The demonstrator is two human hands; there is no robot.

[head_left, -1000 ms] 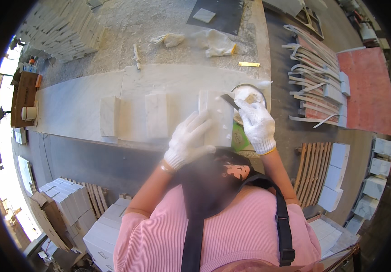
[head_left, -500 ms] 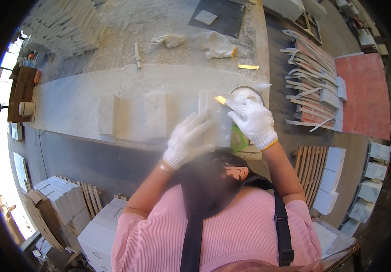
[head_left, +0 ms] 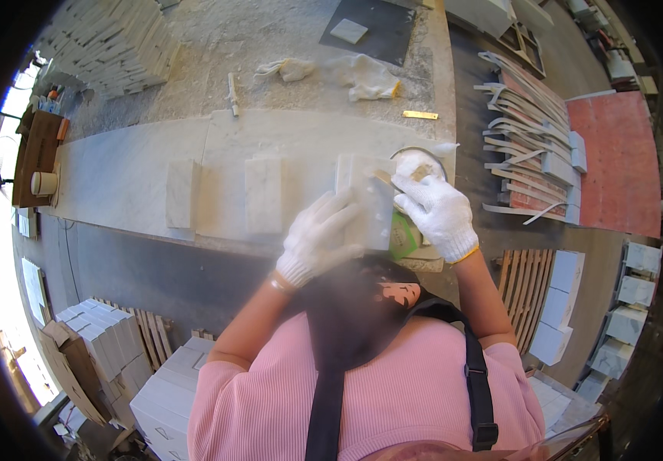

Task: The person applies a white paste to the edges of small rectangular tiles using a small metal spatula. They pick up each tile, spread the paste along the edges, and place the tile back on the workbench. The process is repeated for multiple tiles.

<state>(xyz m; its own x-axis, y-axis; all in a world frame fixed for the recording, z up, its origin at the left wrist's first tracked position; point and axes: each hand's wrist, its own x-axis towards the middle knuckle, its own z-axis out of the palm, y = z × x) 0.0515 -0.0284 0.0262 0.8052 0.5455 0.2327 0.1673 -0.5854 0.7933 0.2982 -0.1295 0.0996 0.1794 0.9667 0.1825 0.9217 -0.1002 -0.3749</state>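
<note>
The pale block point(head_left: 370, 207) lies on the bench point(head_left: 128, 173) between the hands, its long axis running away from the body. The left hand point(head_left: 314, 238) is nearer: it lies flat on the block's left part, thumb out to the side, gripping nothing. The right hand point(head_left: 439, 215), just to the block's right, has its fingers closed on a blade point(head_left: 382, 177), whose tip points left toward the block's far right side; whether they touch, I cannot tell. Beyond those fingers sits the bowl point(head_left: 434, 154) of white paste point(head_left: 416, 163), with a green piece point(head_left: 403, 236) nearer the body
</note>
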